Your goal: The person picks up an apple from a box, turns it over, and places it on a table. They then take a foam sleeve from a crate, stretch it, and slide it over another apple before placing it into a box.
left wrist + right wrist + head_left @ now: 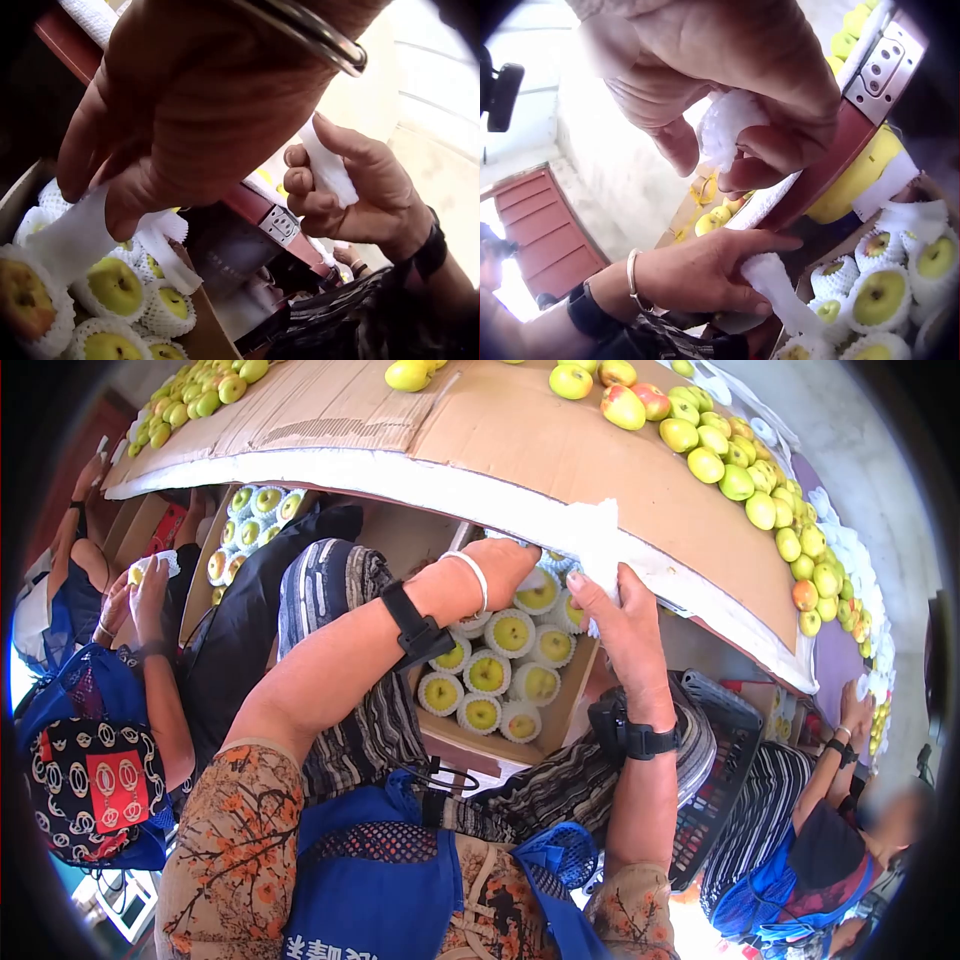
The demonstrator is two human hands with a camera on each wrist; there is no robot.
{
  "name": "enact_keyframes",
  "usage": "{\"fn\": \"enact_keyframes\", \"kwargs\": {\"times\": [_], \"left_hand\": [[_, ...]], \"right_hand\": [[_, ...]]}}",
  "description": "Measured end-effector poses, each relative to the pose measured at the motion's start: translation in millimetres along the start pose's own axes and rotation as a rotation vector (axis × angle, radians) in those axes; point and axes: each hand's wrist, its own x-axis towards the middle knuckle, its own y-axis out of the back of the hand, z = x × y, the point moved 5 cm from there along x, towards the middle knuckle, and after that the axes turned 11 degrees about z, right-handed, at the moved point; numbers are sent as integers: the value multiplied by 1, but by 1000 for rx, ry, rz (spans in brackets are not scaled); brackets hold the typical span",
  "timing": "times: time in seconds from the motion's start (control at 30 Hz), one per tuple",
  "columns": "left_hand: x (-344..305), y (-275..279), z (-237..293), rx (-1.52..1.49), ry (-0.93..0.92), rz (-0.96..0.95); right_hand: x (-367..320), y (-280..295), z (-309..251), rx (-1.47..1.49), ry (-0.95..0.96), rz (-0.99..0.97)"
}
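My left hand reaches under the padded table edge, above a cardboard box. In the left wrist view its thumb and fingers pinch a flat white foam net, which hangs over the apples. Raised at the table edge, my right hand grips more white foam netting, with fingers curled round it in the left wrist view. Inside the box, green-yellow apples sit in rows, each in a white foam net sleeve. More loose white foam lies over the far apples.
Loose apples are heaped along the right of the cardboard-covered tabletop. A black plastic crate stands right of my knees. Another box of sleeved apples is at left. People work on both sides, one holding a sleeved apple.
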Motion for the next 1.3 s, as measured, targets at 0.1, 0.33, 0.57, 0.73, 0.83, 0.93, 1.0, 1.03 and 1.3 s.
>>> {"fn": "enact_keyframes", "kwargs": {"times": [0.1, 0.33, 0.57, 0.73, 0.83, 0.93, 1.0, 1.03, 1.3], "left_hand": [[6, -5, -7, -37, 4, -53], [-5, -16, -4, 135, 27, -390], [1, 33, 17, -612, 34, 73], [-1, 50, 17, -1177, 264, 173], [-1, 48, 13, -1162, 260, 270], [2, 47, 2, -1036, 273, 327], [1, 51, 2, -1009, 284, 362], [-1, 57, 5, -1031, 302, 344], [1, 58, 7, -1324, 377, 341]], "right_hand": [[0, 1, -2, -11, 12, 0], [-1, -1, -4, -53, 22, -3], [2, 0, -1, -77, 40, 33], [1, -3, -6, -261, 100, 96], [0, -6, -11, -275, 132, 98], [2, -7, -15, -210, 126, 97], [4, -8, -11, -68, 124, 79], [5, -7, -10, -18, 108, 63], [3, -8, -14, 152, 40, 62]]}}
